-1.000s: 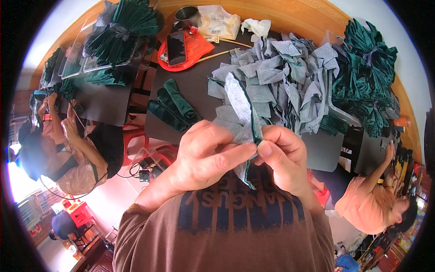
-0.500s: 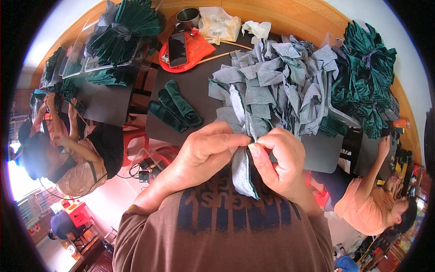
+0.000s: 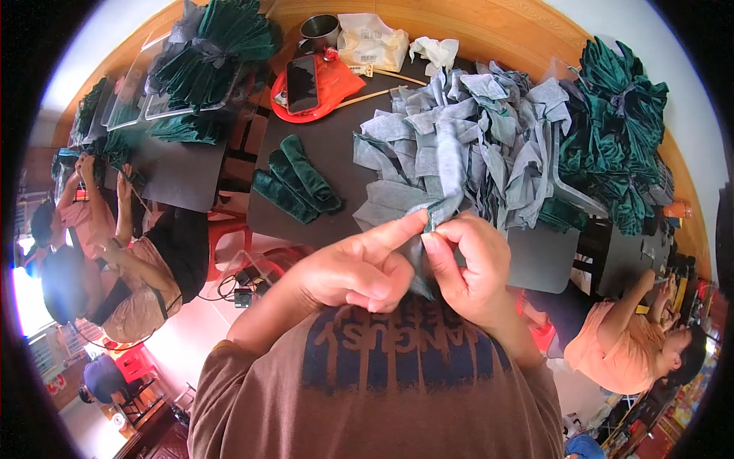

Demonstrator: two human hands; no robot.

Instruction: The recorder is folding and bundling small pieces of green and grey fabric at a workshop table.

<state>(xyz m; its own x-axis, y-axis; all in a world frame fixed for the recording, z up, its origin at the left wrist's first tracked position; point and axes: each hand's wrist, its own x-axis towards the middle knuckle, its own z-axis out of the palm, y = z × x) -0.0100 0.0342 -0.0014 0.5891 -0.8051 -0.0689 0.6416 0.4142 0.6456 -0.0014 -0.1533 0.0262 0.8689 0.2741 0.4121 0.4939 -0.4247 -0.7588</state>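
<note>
My left hand [image 3: 359,269] and my right hand [image 3: 468,268] meet in front of my chest, both pinching one small piece of cloth [image 3: 442,209], grey outside with a dark green edge showing at the fingertips. Most of the piece is hidden between my fingers. Just beyond my hands, a heap of grey cloth pieces [image 3: 466,145] lies on the dark table [image 3: 329,153]. A few rolled dark green velvet pieces [image 3: 297,180] lie to the left of the heap.
A pile of green velvet [image 3: 618,138] sits at the table's right end, another green bundle [image 3: 214,53] at the far left. A red tray with a phone [image 3: 303,83], a metal cup [image 3: 319,29] and a white bag [image 3: 375,46] stand at the back. People sit at left [image 3: 115,268] and right [image 3: 642,344].
My hands have drawn the cloth piece lower and closer to my chest, and more of it is now bunched inside my fingers.
</note>
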